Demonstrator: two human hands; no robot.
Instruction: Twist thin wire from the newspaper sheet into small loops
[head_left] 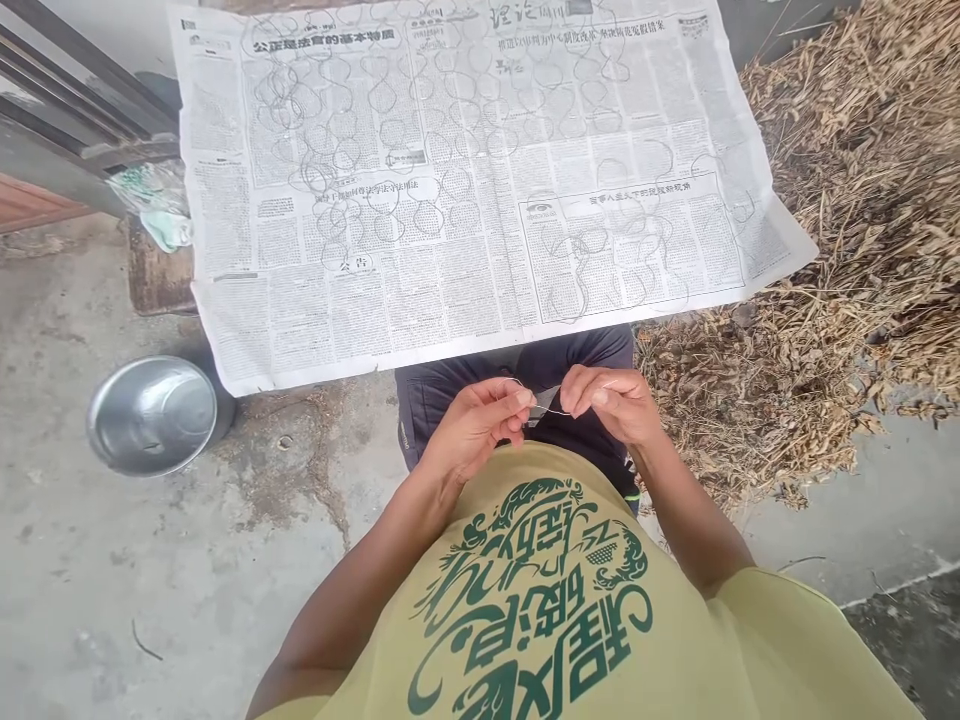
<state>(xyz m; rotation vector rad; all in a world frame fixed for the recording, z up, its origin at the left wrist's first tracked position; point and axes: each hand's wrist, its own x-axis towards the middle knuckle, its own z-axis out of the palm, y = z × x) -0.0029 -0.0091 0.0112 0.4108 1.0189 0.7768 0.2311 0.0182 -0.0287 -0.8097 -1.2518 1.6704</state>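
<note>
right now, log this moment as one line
left hand: pinches strand | right hand: pinches same strand | newspaper: beyond hands | basin: on floor, left

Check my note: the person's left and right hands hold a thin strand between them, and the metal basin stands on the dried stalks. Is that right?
The basin's place is wrong. The head view shows the metal basin on the grey floor, away from the dried stalks. The left hand and right hand do hold a thin strand.
</note>
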